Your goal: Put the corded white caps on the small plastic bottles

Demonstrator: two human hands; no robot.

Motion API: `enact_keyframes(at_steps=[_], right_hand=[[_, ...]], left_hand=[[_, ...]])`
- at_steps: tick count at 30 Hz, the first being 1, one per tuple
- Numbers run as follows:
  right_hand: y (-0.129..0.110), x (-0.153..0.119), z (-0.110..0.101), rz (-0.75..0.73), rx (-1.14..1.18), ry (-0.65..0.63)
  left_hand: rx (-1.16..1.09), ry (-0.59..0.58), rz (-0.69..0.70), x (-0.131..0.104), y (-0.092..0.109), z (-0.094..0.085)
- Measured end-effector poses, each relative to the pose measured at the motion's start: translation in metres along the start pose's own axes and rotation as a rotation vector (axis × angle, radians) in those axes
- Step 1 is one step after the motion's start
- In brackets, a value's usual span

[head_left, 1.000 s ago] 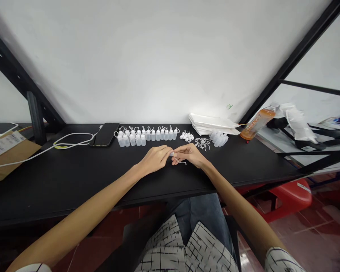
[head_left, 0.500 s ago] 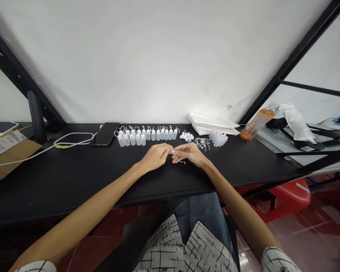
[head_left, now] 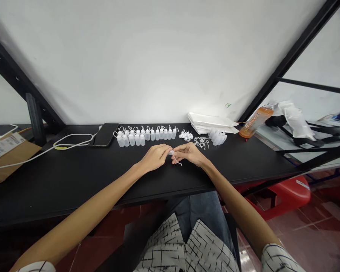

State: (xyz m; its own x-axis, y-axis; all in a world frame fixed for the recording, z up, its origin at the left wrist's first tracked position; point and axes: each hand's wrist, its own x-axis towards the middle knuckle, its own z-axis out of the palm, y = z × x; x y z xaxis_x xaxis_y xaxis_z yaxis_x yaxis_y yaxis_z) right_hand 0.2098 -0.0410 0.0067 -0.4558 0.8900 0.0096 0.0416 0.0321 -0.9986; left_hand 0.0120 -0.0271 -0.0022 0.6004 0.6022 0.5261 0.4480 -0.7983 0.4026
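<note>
My left hand [head_left: 156, 156] is closed on a small translucent bottle [head_left: 170, 152], mostly hidden by the fingers. My right hand [head_left: 190, 153] pinches the bottle's cap end, where a thin white strap [head_left: 177, 161] hangs down. Both hands meet above the black table [head_left: 96, 185]. Behind them stand several small white bottles [head_left: 138, 139] with looped straps. Small white caps [head_left: 186, 135], a heap of loose straps [head_left: 201, 142] and some translucent bottles without caps [head_left: 217, 137] lie beyond my right hand.
A black phone [head_left: 104, 135] and a white cable [head_left: 73, 144] lie at the left, near a cardboard package [head_left: 13, 155]. White paper sheets [head_left: 211, 122] and an orange drink bottle [head_left: 256, 121] are at the back right. A red stool [head_left: 291, 196] stands below the table.
The free end of the strap has swung slightly left and downward. Both hands keep their hold at nearly the same spot. The view has shifted slightly.
</note>
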Motion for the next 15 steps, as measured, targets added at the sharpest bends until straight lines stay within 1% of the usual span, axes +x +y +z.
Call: enact_keyframes(at_steps=[6, 15], right_hand=[[-0.0003, -0.0002, 0.0006, 0.01, -0.014, 0.001], [0.0026, 0.0024, -0.0005, -0.041, 0.016, 0.037]], left_hand=[[0.009, -0.008, 0.004, -0.001, -0.0004, 0.0012], [-0.006, 0.016, 0.004, 0.0018, 0.0002, 0.0003]])
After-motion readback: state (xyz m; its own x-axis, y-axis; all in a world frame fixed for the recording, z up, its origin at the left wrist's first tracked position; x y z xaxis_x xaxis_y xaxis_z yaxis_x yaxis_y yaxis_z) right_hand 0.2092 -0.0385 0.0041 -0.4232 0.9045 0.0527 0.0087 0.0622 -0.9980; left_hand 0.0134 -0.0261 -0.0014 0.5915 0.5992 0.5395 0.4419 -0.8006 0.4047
